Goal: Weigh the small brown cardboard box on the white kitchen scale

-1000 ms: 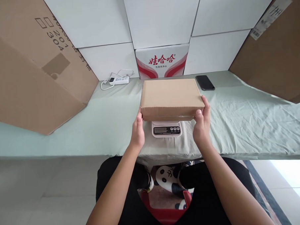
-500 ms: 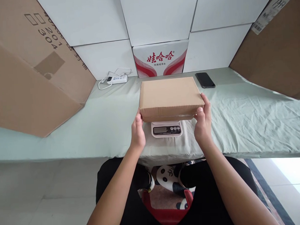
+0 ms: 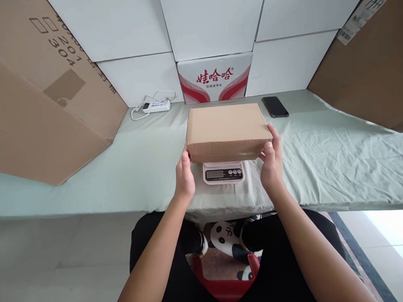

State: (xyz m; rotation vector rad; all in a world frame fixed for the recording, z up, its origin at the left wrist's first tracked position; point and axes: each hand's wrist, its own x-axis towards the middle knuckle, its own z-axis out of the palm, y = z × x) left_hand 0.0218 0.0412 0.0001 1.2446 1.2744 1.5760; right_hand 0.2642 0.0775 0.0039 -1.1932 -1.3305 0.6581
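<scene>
While resting on the scale (image 3: 224, 172), the box (image 3: 226, 131) sits between both hands' fingers (image 3: 275, 136).

Change across the sequence: the cardboard box (image 3: 226, 130), gripped at its near corners, sits slightly left of and a touch higher than its earlier place in the centre of the frame, and with it the left hand (image 3: 184, 176) and right hand (image 3: 272, 165). The scale (image 3: 224, 172) below shows more of its display panel. The whole scene, phone (image 3: 275, 106) included, has drifted a little upward in frame.
</scene>
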